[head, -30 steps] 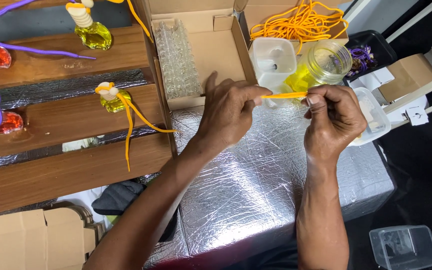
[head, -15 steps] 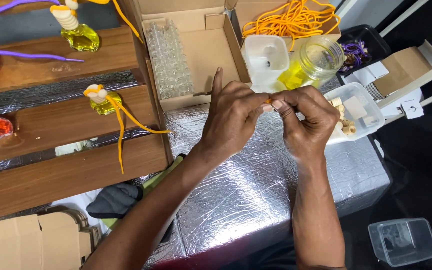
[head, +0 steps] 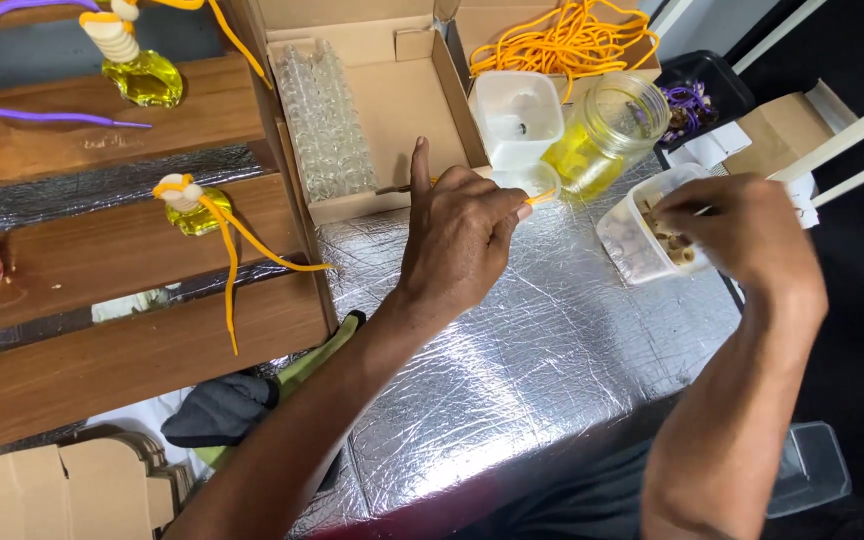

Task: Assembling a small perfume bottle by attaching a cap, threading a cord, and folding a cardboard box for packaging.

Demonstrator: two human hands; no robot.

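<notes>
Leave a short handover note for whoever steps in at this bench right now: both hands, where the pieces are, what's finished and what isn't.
Left hand: pinching an orange cord over the foil-covered table, index finger raised.
Right hand: at the white tub of small beads, fingertips down at its contents; whether it holds one cannot be seen.
Around: jar of yellow liquid, open box of small empty glass bottles, box of loose orange cords.
Done: two yellow-filled bottles with stoppers and orange cords sit on the wooden shelves, at and.
Left: the cord in hand has no bottle on it yet; many bottles are unfilled.
</notes>
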